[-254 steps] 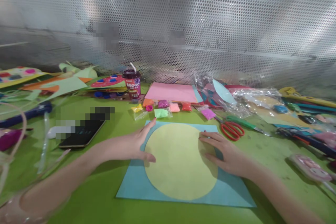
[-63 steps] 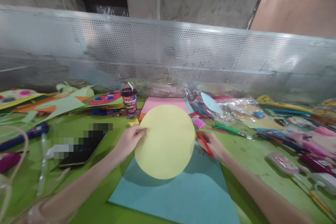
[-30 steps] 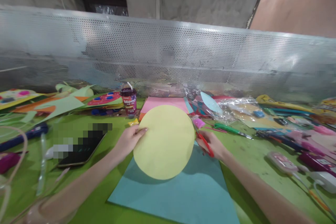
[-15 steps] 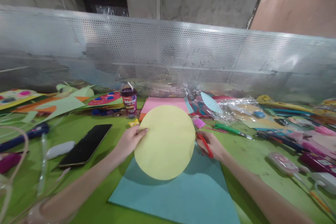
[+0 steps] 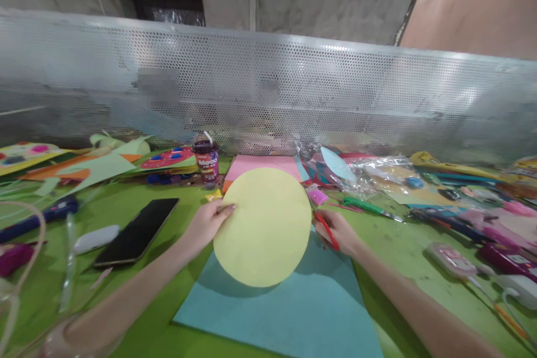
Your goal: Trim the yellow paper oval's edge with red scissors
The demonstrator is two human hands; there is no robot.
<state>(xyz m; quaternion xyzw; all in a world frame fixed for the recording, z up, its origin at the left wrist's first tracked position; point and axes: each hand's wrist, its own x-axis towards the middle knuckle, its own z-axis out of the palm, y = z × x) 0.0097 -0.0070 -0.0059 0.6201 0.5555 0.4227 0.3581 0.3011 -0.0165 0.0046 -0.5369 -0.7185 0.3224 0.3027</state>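
A round pale-yellow paper disc (image 5: 263,227) is held up at the centre of the view, over a blue sheet (image 5: 277,319) on the green table. My left hand (image 5: 210,220) pinches the disc at its left edge, thumb on the front. At the right edge, my right hand (image 5: 336,230) is closed round red-handled scissors (image 5: 327,229). Their blades point up beside the disc's rim and are partly hidden.
Behind the disc lie pink sheets (image 5: 264,166) and a purple drink cup (image 5: 206,162). A black phone (image 5: 138,232) is at the left, green-handled scissors (image 5: 371,208) at the right. A perforated metal panel (image 5: 268,84) stands behind.
The disc has shifted very slightly to the left. Both hands keep their grips and have hardly moved.
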